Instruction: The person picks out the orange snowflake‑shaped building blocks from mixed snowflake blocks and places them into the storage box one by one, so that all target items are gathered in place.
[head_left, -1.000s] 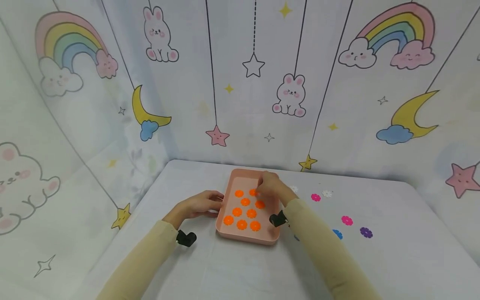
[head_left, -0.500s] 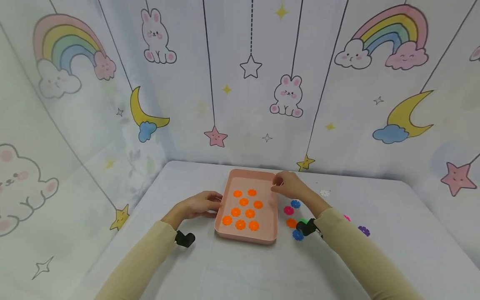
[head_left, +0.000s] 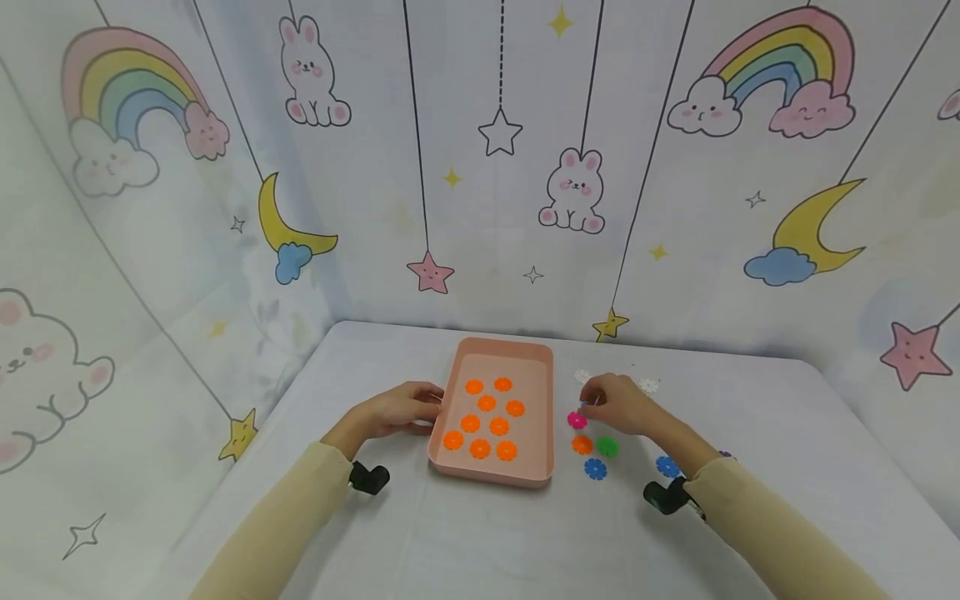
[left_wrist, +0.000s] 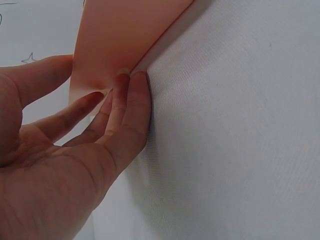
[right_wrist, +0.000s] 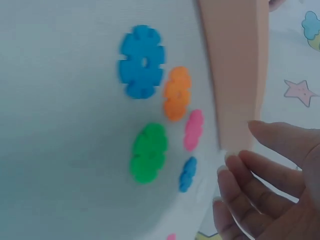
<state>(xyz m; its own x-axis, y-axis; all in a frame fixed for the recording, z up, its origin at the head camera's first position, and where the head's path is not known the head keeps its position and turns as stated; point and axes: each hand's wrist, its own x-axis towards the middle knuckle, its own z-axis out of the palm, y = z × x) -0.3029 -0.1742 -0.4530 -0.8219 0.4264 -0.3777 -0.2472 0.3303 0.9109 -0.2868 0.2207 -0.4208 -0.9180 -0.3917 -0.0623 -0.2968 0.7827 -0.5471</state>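
A pink tray [head_left: 531, 358] holds several orange flower-shaped discs [head_left: 487, 403]. My left hand [head_left: 397, 409] rests against the tray's left side; in the left wrist view its straight fingertips [left_wrist: 137, 80] touch the wall low down and the thumb meets the wall's edge. Right of the tray, my right hand [head_left: 618, 404] is over a blue disc [right_wrist: 188, 174] that it mostly covers in the head view, close to a pink disc [head_left: 577, 420]. In the right wrist view its fingers are spread and loosely bent, with nothing between thumb and fingers.
On the white table [head_left: 360, 542], an orange disc [head_left: 582, 444], a green disc [head_left: 607, 447] and another blue disc [head_left: 596, 469] lie by the tray's right side. Farther right is one more blue disc [head_left: 668, 466]. White discs [head_left: 648, 385] lie behind the right hand. A patterned curtain [head_left: 480, 208] stands behind.
My right hand has left the orange discs inside the tray, crossed its right rim and come toward me to the loose discs. The left hand has stayed at the tray's side.
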